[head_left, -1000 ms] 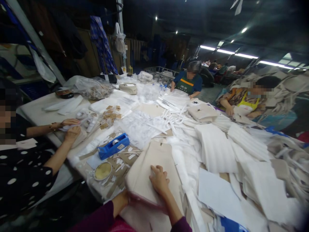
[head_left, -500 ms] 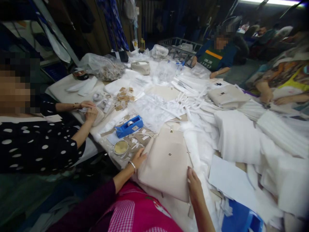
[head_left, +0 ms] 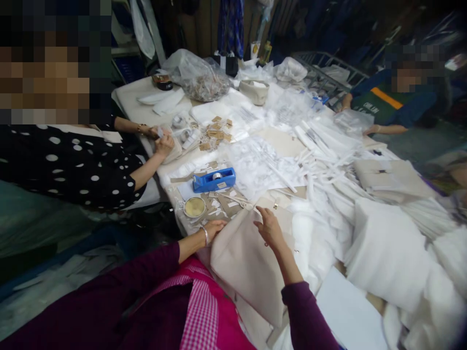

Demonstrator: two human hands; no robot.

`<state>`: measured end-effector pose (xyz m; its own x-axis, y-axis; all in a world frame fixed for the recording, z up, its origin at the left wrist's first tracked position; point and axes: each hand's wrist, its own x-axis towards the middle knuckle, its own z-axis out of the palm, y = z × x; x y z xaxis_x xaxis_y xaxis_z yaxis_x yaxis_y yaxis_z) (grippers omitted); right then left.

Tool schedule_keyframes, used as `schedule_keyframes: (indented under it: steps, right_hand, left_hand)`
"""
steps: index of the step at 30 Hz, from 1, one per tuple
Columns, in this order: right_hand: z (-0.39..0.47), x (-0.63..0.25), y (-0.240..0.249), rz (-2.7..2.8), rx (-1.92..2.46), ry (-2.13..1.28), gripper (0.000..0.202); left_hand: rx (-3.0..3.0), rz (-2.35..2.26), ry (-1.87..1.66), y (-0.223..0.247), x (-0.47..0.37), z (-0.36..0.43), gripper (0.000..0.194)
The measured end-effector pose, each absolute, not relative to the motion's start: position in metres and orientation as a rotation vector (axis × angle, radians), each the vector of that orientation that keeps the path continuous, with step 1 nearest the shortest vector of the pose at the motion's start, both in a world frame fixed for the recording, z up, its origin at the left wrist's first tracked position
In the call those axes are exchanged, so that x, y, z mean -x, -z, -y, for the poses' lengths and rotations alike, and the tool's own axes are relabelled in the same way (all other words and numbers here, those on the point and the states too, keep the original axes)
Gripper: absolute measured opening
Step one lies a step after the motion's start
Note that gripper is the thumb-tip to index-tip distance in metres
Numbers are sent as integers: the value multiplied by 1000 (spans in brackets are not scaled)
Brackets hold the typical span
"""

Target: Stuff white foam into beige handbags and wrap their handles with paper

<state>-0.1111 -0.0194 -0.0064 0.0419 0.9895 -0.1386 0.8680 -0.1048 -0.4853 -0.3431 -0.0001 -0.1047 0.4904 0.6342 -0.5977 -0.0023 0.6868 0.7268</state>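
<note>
A cream bag [head_left: 242, 265] with a flap and small metal fittings lies tilted in front of me at the table's near edge. At its upper left edge, my left hand [head_left: 213, 231] has its fingers closed on the side of the bag; the thumb side is partly hidden. My right hand [head_left: 272, 228] is over the upper part of the bag with its fingers apart, close to the flap and a small metal clasp [head_left: 275, 206]. A thin cream strap [head_left: 237, 198] runs from the bag's top towards the blue tape dispenser [head_left: 214, 180].
A round tin [head_left: 194, 207] sits left of the bag among paper scraps. Stacked white foam sheets [head_left: 388, 253] and a white sheet [head_left: 352, 311] lie right. A co-worker's hands [head_left: 164, 143] work at left; another person [head_left: 394, 104] is across the table. Brown tags [head_left: 216, 132] lie mid-table.
My right hand has left the bag's lower right side and moved up and left over the bag. My left hand stays at the left edge. The view has swung left.
</note>
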Motion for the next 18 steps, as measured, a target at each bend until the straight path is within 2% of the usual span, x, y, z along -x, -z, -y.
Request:
schedule_keyframes:
  steps: [4,8,13,18]
  right_hand:
    - [-9,119,24,2098,2049,-892,56]
    - [-21,121,27,2389,1977,-771,68]
    - [-35,116,15,2511,1781,-979,56]
    - [-24,104,5,2641,1507,-805,46]
  left_hand:
    - [-586,-946,-402,112,351,4,29]
    - [-514,-901,-376,120,359,6,36]
    - [-436,-864,-308,128,365,4,39]
    - [-554,-797,-242,130,357,-8,39]
